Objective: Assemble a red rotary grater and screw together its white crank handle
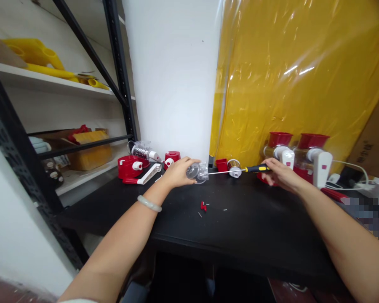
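Observation:
My left hand is closed around a clear plastic housing, held above the black table. In my right hand is a screwdriver with a black and yellow handle. Its long shaft points left, and the tip meets the right side of the housing; whether it sits in a screw is too small to tell. Below the housing, a small red part lies on the table among several small metal pieces. Behind the shaft rests a grater drum with a white end, beside a red cup-like part.
Red and white grater parts lie at the back left. Two grater units with red hoppers stand at the back right, near white cables. A shelf rack rises on the left. Yellow wrapped sheeting stands behind the black table.

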The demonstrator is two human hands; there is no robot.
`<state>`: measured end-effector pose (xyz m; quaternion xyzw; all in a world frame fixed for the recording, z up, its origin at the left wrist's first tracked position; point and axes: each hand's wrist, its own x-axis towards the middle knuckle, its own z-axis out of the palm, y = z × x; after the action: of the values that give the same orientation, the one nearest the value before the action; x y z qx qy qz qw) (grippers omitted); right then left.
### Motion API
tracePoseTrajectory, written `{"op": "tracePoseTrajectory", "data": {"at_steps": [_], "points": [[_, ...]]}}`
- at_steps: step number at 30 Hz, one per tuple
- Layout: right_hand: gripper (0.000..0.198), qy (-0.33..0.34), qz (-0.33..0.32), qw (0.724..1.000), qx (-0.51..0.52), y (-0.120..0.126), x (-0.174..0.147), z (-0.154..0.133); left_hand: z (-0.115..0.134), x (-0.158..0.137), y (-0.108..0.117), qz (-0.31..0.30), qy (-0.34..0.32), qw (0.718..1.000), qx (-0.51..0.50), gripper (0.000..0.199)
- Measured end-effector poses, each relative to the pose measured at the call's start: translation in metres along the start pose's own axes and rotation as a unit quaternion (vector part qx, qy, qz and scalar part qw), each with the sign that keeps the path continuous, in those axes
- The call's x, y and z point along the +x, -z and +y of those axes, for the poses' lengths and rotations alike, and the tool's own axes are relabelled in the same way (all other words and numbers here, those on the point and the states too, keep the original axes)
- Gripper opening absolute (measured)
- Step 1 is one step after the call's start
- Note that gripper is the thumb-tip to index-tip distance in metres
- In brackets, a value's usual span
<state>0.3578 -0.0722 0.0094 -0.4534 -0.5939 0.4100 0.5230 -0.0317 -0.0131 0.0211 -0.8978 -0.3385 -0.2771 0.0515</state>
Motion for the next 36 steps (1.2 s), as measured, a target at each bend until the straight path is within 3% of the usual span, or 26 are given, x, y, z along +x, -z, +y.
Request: {"op": "tracePoseTrajectory", "data": {"at_steps": [2,5,7,9,11,14,16,18,20,24,27,31,36], "points": [[0.034,-0.008,0.013,0.999,-0.029,-0.0001,0.0009,0.0011,-0.0004,0.0001,-0.0003,-0.001,-0.001,1.000,0.000,0.077],[0.031,-0.025,0.008,0.999,0.048,0.0002,0.0012,0.0008,-0.0009,0.0003,-0.0009,0.001,-0.002,1.000,-0.003,0.076],[0.039,-0.011,0.003,0.996,0.093,0.0007,0.0003,-0.0001,-0.0013,0.0003,-0.0014,0.003,-0.004,1.000,-0.004,0.076],[0.044,-0.001,0.001,0.997,0.072,0.0013,-0.0002,-0.0002,-0.0018,0.0003,-0.0018,0.005,-0.006,1.000,-0.005,0.076],[0.032,-0.019,0.009,1.000,0.008,0.0019,0.0001,0.0006,-0.0024,0.0002,-0.0020,0.006,-0.007,1.000,-0.005,0.077],[0.034,-0.055,0.008,0.998,-0.018,0.0020,0.0008,0.0010,-0.0030,0.0002,-0.0018,0.006,-0.008,1.000,-0.002,0.077],[0.029,-0.047,-0.003,0.998,0.040,0.0020,0.0002,0.0001,-0.0030,0.0002,-0.0013,0.006,-0.006,1.000,0.002,0.077],[0.037,-0.020,-0.008,0.996,0.084,0.0028,-0.0007,-0.0005,-0.0025,0.0001,-0.0007,0.005,-0.003,1.000,0.005,0.077],[0.043,-0.009,-0.017,0.997,0.070,0.0044,-0.0008,0.0004,-0.0019,0.0001,-0.0004,0.004,-0.001,1.000,0.006,0.076],[0.026,-0.041,-0.021,0.999,-0.016,0.0057,0.0015,0.0035,-0.0009,0.0004,-0.0001,0.001,-0.001,1.000,0.006,0.077],[0.024,-0.062,-0.001,0.997,0.046,0.0031,0.0010,0.0013,-0.0008,0.0006,0.0002,0.000,0.002,1.000,0.008,0.076],[0.049,-0.013,-0.002,0.994,0.104,0.0009,-0.0023,-0.0020,-0.0010,0.0005,0.0004,0.001,0.001,1.000,0.003,0.077],[0.026,-0.049,0.010,0.999,0.015,0.0020,0.0007,0.0011,-0.0008,0.0003,-0.0003,0.000,-0.001,1.000,0.004,0.077]]}}
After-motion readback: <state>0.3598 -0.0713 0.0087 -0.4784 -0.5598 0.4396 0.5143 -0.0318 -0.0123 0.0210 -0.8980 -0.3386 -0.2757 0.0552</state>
